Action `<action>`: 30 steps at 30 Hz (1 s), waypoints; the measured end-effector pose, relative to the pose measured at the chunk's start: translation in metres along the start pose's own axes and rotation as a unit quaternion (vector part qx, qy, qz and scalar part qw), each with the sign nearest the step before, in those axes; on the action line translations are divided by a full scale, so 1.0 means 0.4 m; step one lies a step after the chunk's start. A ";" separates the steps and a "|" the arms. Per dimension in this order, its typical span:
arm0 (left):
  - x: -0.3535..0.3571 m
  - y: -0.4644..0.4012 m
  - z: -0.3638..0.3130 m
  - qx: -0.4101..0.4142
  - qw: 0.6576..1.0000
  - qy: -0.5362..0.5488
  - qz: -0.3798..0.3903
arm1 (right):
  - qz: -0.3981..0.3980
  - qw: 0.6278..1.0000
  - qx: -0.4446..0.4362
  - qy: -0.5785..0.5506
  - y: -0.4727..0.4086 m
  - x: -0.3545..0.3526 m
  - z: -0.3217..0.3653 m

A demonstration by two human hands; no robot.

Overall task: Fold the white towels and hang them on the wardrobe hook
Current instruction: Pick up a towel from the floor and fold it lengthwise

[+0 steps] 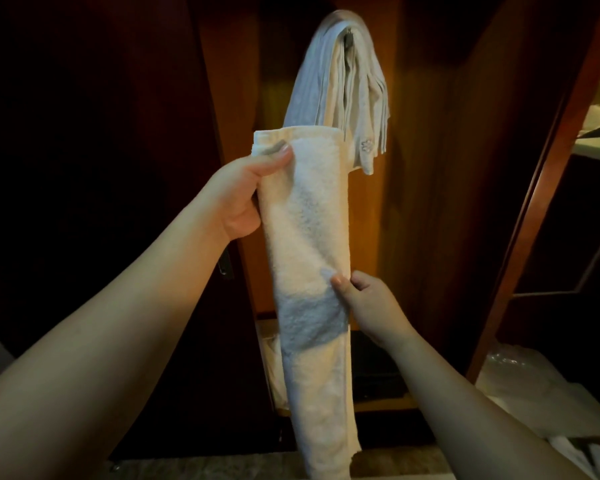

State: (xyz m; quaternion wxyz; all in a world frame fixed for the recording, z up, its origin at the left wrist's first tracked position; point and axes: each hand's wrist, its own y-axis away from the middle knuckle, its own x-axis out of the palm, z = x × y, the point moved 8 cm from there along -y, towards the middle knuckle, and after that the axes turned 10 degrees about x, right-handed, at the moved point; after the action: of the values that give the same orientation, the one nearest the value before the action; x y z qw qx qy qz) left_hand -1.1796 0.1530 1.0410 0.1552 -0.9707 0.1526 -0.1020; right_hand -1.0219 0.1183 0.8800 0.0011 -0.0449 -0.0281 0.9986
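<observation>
Towel [309,237] folded long — upright, left hand [243,199] pinching top, right hand [368,303] pinching middle

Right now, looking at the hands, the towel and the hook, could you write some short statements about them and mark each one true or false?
1. The left hand grips the folded white towel near its top edge. True.
2. The right hand hangs free and touches nothing. False: it pinches the towel's right edge, lower down than the left hand.
3. White towels are already draped over the wardrobe hook. True.
4. The held towel is already on the hook. False: it hangs in a long narrow strip from the hands, below and in front of the hook.
5. The held towel is crumpled into a ball. False: it is folded lengthwise into a strip.
</observation>
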 end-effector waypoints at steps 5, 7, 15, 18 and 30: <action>-0.012 -0.012 -0.023 0.007 1.000 0.003 -0.017 | -0.072 0.994 -0.078 0.024 0.034 -0.002 0.028; -0.017 -0.018 -0.027 0.003 0.999 0.008 -0.032 | -0.103 0.985 -0.127 0.062 0.051 0.005 0.049; -0.039 -0.065 0.007 -0.039 0.990 0.032 -0.133 | 0.004 0.999 0.042 0.003 -0.018 -0.013 -0.025; -0.057 -0.097 0.035 -0.067 0.982 0.025 -0.176 | 0.191 0.960 0.206 -0.015 -0.011 0.024 -0.138; -0.130 -0.168 0.179 -0.154 0.964 -0.040 -0.212 | 0.270 0.930 0.215 -0.126 0.060 0.021 -0.104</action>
State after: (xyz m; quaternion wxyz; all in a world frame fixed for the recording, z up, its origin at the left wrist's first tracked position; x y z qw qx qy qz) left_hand -1.1929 0.2504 0.9887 -0.0153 -0.9963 -0.0489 -0.0694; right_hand -1.0264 0.0966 0.8366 -0.2626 0.0769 0.2005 0.9407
